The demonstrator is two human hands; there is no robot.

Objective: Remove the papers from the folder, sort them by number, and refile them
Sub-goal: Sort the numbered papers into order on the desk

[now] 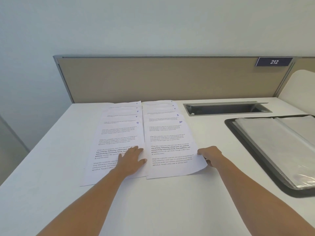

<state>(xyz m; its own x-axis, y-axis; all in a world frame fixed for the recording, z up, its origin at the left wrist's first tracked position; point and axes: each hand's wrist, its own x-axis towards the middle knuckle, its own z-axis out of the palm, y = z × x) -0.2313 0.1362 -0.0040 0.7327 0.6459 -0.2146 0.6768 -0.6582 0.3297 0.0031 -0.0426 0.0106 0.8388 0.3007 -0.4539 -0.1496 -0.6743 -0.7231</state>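
Your desk [51, 167] has the open folder [252, 147] sitting well off to the right of your right-hand fingers, clear sleeves facing up. The papers are all out of it. The odd column [117, 133], 1 to 9, fans away beyond your left fingertips, and the even column [165, 132], 2 to 10, runs up between your two hands.

Your left hand [131, 160] lies flat, fingers straight and relaxed, pressing the lower right of sheet 9 [112, 145]. Your right hand [210, 155] pinches the right edge of sheet 10 [170, 150], thumb on top and the rest tucked under as far as I can tell. The corner [201, 168] just below those fingers is curled up off the desk.

Stuff that could bite you from here:
- Drag 10 sideways instead of lifting it and 8 underneath probably slides along, wrecking the fan.
- Gather each column whole and you end up with odds then evens, not 1 to 10.
- A hard pinch on that thin edge will likely crease it.
- Those sleeves look floppy, so a curled corner could snag going in.
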